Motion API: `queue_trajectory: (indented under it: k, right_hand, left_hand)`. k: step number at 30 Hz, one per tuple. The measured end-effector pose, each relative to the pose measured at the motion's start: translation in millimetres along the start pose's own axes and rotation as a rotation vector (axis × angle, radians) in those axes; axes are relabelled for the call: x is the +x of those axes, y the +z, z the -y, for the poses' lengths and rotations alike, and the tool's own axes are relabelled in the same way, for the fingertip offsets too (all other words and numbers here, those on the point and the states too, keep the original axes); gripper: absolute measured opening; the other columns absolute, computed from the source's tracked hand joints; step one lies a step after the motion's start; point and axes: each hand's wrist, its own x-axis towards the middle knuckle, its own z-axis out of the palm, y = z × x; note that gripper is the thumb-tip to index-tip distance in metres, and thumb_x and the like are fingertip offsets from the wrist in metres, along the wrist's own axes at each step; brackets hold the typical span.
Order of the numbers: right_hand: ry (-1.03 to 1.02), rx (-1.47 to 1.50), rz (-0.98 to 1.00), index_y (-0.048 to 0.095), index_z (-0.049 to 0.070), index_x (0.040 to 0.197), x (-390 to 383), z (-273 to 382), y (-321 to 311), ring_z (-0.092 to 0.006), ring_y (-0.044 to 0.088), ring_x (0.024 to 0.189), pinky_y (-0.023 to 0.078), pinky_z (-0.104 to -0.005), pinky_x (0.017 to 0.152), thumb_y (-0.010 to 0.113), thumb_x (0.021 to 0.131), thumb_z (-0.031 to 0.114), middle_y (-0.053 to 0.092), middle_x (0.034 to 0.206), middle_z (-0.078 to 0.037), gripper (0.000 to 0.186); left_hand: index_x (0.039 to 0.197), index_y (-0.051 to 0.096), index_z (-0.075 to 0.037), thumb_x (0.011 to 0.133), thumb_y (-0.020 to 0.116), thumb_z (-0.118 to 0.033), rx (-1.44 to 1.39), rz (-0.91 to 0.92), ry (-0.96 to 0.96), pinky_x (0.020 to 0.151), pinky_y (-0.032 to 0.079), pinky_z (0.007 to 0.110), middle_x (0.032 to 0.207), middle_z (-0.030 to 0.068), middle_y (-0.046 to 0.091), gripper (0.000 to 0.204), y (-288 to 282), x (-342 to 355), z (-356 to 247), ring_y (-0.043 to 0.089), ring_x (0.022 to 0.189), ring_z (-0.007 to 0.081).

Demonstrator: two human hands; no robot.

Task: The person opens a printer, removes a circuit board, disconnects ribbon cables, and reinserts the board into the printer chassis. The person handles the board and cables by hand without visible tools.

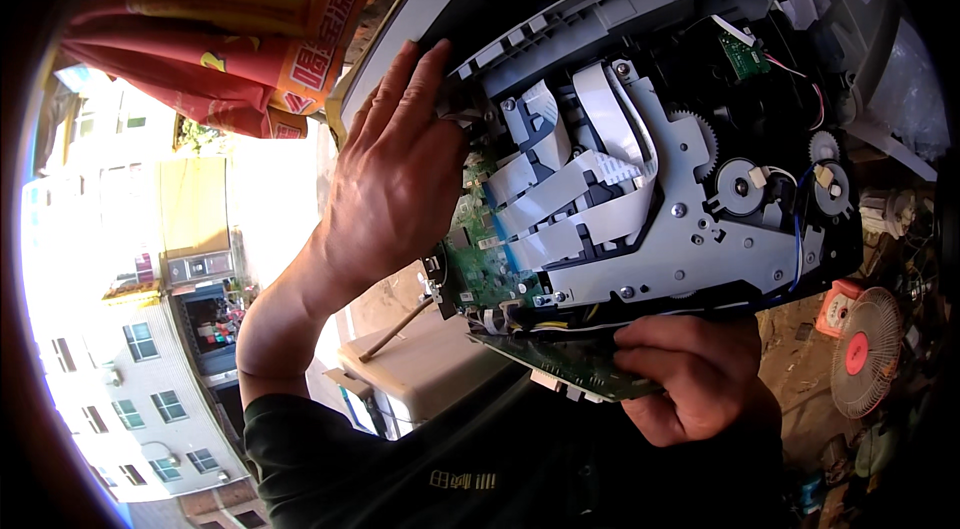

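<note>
My right hand (695, 379) has thumb and fingers clamped on the end of a loose-edged circuit board (570, 366), which sits tilted along the near side of an opened machine (655, 219), in front of my chest. The board is dark green, with pale connectors (545, 379) along its lower edge. My left hand (395, 189) lies over the machine's left end, its index and middle fingers stretched out close together towards the grey casing; the thumb is hidden, so I cannot tell whether I grip anything there.

The machine's insides show plainly: a grey metal plate (720, 254) dotted with screws, wide white ribbon cables (560, 199) folded across one another, some with blue ends running to a second green board (485, 269). Farther right are a pale toothed gear (697, 144), two round grey wheels (741, 187) and a thin blue wire (797, 239).
</note>
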Motion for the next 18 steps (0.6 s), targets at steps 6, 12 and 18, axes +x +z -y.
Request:
queue_trajectory:
  k: [6,12,18]
  right_hand:
    - [0.009,-0.024,-0.040,0.069,-0.003,0.104,-1.1,1.1,2.4,-0.0224,0.073,0.085,0.061,-0.0299,0.071,0.075,0.083,0.012,0.070,0.106,-0.014,0.026]
    - [0.026,-0.035,-0.094,0.069,0.003,0.095,0.8,1.4,5.6,-0.0198,0.073,0.074,0.058,-0.0280,0.060,0.077,0.083,0.013,0.073,0.098,-0.010,0.018]
    - [0.025,-0.022,-0.067,0.069,0.001,0.099,-1.7,-0.8,4.3,-0.0206,0.073,0.075,0.060,-0.0291,0.062,0.076,0.084,0.013,0.072,0.099,-0.012,0.020]
  left_hand:
    - [0.084,0.063,0.004,0.082,0.068,0.001,-0.012,-0.039,0.020,0.114,0.042,0.056,0.151,0.0348,0.047,0.006,6.2,-2.8,3.8,0.043,0.144,0.0531]
    - [0.089,0.065,0.005,0.080,0.067,0.004,-0.054,-0.093,0.030,0.116,0.040,0.057,0.149,0.0369,0.049,0.009,13.8,-5.7,5.8,0.043,0.143,0.0551]
    - [0.089,0.065,0.006,0.080,0.067,0.004,0.001,-0.032,0.053,0.115,0.041,0.057,0.148,0.0369,0.049,0.009,6.2,0.8,5.2,0.044,0.141,0.0554]
